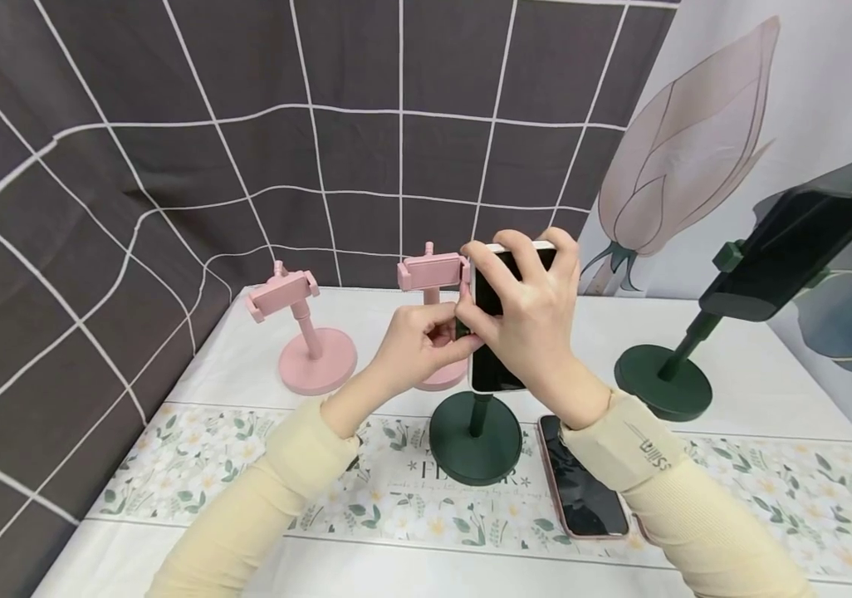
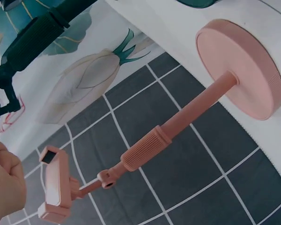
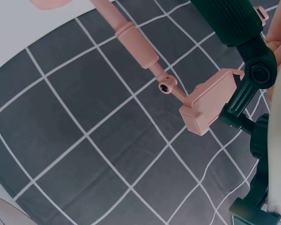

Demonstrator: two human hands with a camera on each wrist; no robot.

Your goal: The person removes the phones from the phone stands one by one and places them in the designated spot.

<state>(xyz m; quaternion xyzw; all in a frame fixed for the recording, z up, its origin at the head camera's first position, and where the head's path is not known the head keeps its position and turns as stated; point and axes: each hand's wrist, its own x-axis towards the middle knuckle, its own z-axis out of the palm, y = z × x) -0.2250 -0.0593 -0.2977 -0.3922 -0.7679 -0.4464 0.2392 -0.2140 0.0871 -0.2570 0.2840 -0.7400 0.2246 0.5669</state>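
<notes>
A white-framed phone [image 1: 497, 370] is at the head of a dark green phone stand [image 1: 474, 444] in the middle of the table. My right hand [image 1: 534, 311] grips this phone, its fingers over the top edge and screen. At the phone's left edge, my left hand [image 1: 420, 342] has its fingers curled and pinches the stand's green clamp, largely hidden by the hands. From the right wrist, the stand's jointed neck [image 3: 260, 72] shows behind the phone. Just behind my left hand stands a pink phone stand [image 1: 433, 272], partly covered.
Another pink phone stand [image 1: 314, 361] stands at left. On the right, a second green stand [image 1: 663, 382] bears a black phone [image 1: 788, 253]. A dark phone [image 1: 583, 490] lies near my right sleeve. A dark grid curtain [image 1: 359, 158] hangs behind the white table [image 1: 247, 382].
</notes>
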